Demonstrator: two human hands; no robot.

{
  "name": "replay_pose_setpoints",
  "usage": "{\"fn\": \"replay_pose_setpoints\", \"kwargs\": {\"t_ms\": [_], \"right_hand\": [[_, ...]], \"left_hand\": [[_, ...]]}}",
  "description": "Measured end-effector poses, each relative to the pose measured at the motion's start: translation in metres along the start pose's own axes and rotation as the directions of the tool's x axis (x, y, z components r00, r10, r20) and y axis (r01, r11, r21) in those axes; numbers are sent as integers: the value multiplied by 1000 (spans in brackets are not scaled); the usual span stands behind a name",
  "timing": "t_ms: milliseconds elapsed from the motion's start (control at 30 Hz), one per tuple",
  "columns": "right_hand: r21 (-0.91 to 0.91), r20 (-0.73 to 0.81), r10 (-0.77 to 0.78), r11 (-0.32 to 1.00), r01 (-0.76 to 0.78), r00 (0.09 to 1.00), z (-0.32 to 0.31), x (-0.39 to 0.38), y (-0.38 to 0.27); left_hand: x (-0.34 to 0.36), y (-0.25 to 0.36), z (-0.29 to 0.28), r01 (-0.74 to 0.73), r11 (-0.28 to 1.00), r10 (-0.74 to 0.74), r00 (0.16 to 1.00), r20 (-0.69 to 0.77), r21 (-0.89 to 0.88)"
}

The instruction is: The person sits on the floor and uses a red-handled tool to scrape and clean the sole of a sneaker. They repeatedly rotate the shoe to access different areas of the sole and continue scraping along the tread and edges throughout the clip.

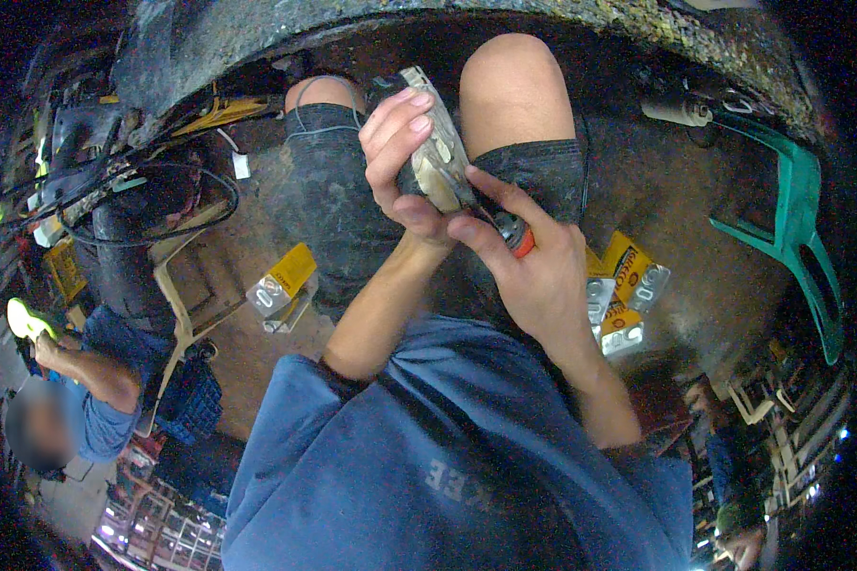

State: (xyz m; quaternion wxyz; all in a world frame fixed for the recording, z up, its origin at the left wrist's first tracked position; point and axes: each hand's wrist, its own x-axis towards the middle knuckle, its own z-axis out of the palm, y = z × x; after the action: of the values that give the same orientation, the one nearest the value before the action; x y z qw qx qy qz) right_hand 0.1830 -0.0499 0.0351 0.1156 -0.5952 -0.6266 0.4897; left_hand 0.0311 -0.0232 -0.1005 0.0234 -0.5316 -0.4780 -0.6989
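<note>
My left hand (395,157) is wrapped round a long, grey-beige piece (439,152) with a patterned, uneven face, held tilted above my lap between my knees. I cannot make out exactly what this piece is. Low at its near end, my right hand (541,271) grips a small tool with an orange-red and black handle (519,238). The tool's working end is mostly hidden between my fingers and the piece. My right index finger touches the side of the piece, and both thumbs come close together there.
A rough, dark bench edge (352,24) curves across the far side. Yellow-and-clear blister packs (290,276) lie left of my lap, and more packs (633,271) lie right. A green plastic frame (795,209) stands far right. Black cables (152,228) and a co-worker (105,381) are at left.
</note>
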Motion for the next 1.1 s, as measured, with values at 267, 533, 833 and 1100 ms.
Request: {"fn": "replay_pose_setpoints", "kwargs": {"t_ms": [267, 533, 833, 1100], "right_hand": [[23, 14, -37, 999, 37, 999, -3, 1, 7], [29, 48, -60, 998, 59, 997, -4, 1, 5], [34, -81, -151, 987, 154, 985, -36, 10, -18], [52, 18, -332, 942, 331, 943, -18, 59, -34]], "left_hand": [[5, 7, -5, 132, 982, -119, 988, 98, -138], [8, 6, -10, 160, 973, -128, 974, 186, -168], [56, 16, -25, 597, 717, -490, 799, 347, -361], [97, 40, -36, 785, 530, -693, 619, 369, -323]]}}
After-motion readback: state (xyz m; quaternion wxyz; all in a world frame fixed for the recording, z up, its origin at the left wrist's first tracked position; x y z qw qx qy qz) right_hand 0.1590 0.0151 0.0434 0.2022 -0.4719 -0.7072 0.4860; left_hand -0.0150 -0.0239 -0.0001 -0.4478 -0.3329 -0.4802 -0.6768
